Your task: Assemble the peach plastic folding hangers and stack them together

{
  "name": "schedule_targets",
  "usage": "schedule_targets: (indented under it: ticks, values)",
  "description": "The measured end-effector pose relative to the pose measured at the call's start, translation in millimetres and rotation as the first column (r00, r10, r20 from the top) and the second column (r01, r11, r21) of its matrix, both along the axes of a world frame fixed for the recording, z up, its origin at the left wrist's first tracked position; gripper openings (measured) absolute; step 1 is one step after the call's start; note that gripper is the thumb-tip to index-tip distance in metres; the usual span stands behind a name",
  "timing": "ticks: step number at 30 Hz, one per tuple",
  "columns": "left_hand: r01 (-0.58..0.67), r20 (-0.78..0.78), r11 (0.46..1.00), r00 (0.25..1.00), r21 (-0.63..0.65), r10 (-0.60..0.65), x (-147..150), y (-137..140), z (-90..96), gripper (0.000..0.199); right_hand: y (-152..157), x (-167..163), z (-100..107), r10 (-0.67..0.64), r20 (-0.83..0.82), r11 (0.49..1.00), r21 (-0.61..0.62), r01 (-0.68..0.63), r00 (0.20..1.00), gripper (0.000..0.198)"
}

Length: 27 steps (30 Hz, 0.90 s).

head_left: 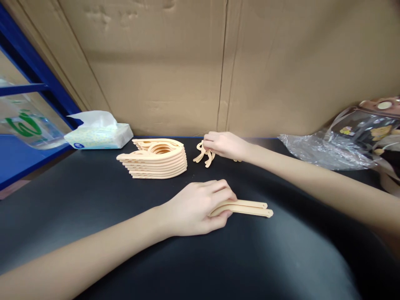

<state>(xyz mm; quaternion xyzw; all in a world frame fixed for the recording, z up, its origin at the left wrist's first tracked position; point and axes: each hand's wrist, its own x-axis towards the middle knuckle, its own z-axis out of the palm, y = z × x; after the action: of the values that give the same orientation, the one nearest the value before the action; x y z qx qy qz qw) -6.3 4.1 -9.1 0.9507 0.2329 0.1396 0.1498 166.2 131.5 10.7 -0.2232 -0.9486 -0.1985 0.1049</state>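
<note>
My left hand [203,206] is closed around a pair of beige plastic hanger arms [250,207], their narrow ends with small holes pointing right. Farther back, my right hand [226,145] has its fingers bent down on small beige curved plastic pieces [206,156], perhaps hanger hooks. Its fingertips are hidden, so whether it grips one cannot be made out. To the left stands a neat stack of beige folded plastic hangers [156,160], several layers high. A bit of another beige piece shows beneath my right wrist.
At the back left, a tissue pack [101,135] stands beside a blue metal frame [40,66] and a clear bag with green print [28,125]. Crumpled clear plastic [325,150] and a transparent bag [375,129] lie at right. Cardboard [156,75] walls the rear of the black table [140,258].
</note>
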Motion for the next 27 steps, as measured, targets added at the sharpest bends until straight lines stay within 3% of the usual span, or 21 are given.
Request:
schedule_targets:
  ticks: [9,15,21,27]
  values:
    - [-0.009,0.009,1.0,1.0,-0.005,0.009,-1.6,-0.2,-0.4,0.019,-24.7,32.6,5.2,-0.063,-0.112,0.998,-0.022,0.061,0.992,0.028]
    - [-0.049,0.031,0.997,0.998,-0.058,0.051,-1.1,0.1,0.4,0.021,-27.7,52.8,-1.1,-0.306,-0.223,0.952,-0.086,0.294,0.926,0.017]
    - [-0.066,0.023,0.998,0.998,-0.018,0.067,-0.1,0.2,1.4,0.021,-7.8,50.5,-8.4,-0.34,-0.177,0.938,-0.136,0.319,0.924,0.02]
    - [-0.033,0.008,0.998,0.999,0.05,0.032,0.6,0.3,1.3,0.02,-2.1,42.1,-11.2,-0.33,-0.103,0.943,-0.083,0.323,0.938,0.02]
